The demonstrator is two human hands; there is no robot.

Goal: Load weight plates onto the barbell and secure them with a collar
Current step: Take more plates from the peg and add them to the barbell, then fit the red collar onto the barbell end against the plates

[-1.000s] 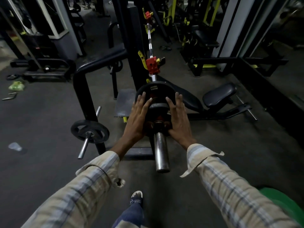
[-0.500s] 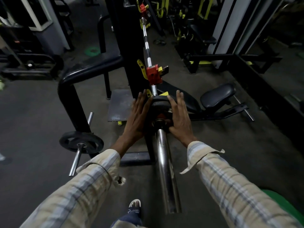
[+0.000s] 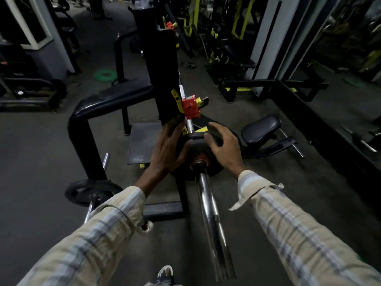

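A black weight plate (image 3: 198,149) sat far up the chrome barbell sleeve (image 3: 210,211), close beside the red rack hook (image 3: 190,107), and the person's hands were on either side of it. The left hand (image 3: 167,149) lay flat against the plate's left face with its fingers straight and slightly apart, while the right hand (image 3: 223,147) rested over the top right rim, fingers loosely bent and spread. Another plate (image 3: 90,193) hung on a storage peg low at the left.

text: none legible | labels: perhaps lost in dim light
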